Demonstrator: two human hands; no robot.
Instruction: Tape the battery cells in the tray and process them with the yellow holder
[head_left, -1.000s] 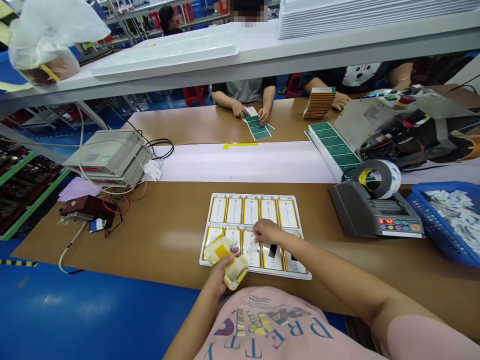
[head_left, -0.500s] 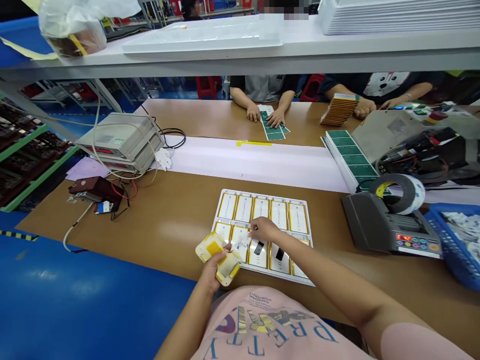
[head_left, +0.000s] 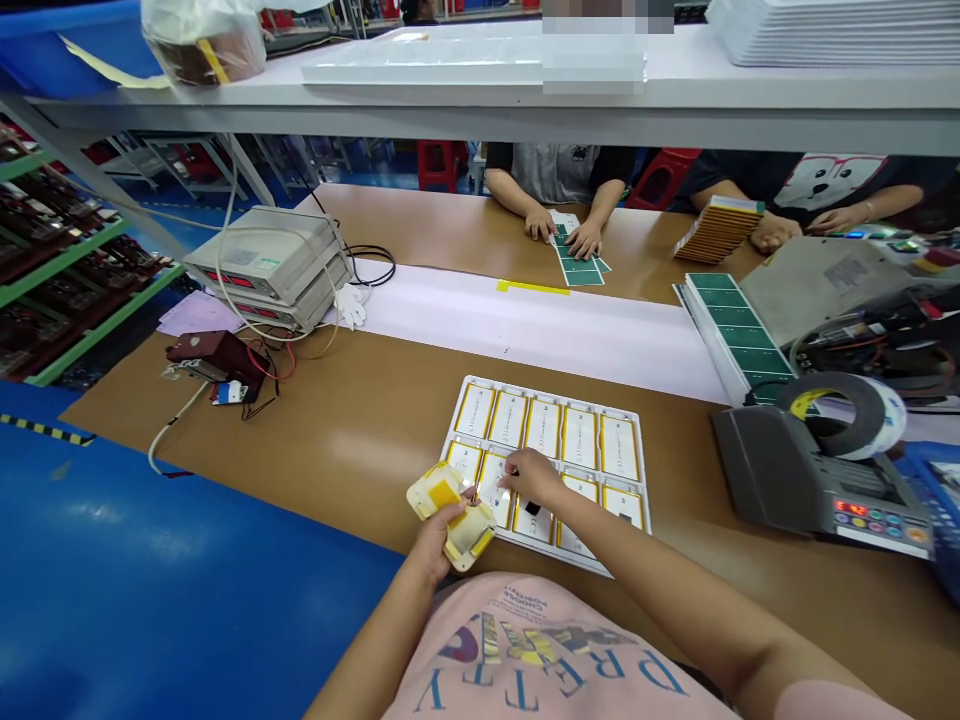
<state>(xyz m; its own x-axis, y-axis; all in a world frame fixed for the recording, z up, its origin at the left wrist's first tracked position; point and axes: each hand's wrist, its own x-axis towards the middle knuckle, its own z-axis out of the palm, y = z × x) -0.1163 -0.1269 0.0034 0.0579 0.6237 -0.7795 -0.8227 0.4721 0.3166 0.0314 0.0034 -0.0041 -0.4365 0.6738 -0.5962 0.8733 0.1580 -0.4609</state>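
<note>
The left hand point(head_left: 435, 545) is clenched on a yellow-and-cream padded block point(head_left: 450, 518), which sits in the palm with the fingers wrapped over its near side; its material cannot be confirmed from this view. The block's long axis runs diagonally, upper left to lower right, and it overlaps the near-left corner of a white tray point(head_left: 547, 381) lying flat on the brown bench point(head_left: 315, 420).

The tray carries two rows of five flat white packs point(head_left: 544, 428) edged in yellow, and its long axis runs across the bench. The right hand point(head_left: 532, 478) lies over the near row, left of centre, and is the hand nearer the tray's middle. Its fingers point(head_left: 504, 482) curl down toward the packs — whether they grip anything cannot be determined. A small black tab point(head_left: 532, 508) shows on a pack just below that hand.

To the right of the tray stands a grey tape dispenser point(head_left: 772, 470) with a roll of tape point(head_left: 847, 415) mounted on it. Across the bench, a co-worker's hands point(head_left: 585, 240) rest on a green-and-white strip sheet point(head_left: 579, 266); stacked grey electronic units point(head_left: 266, 268) stand to the left.
</note>
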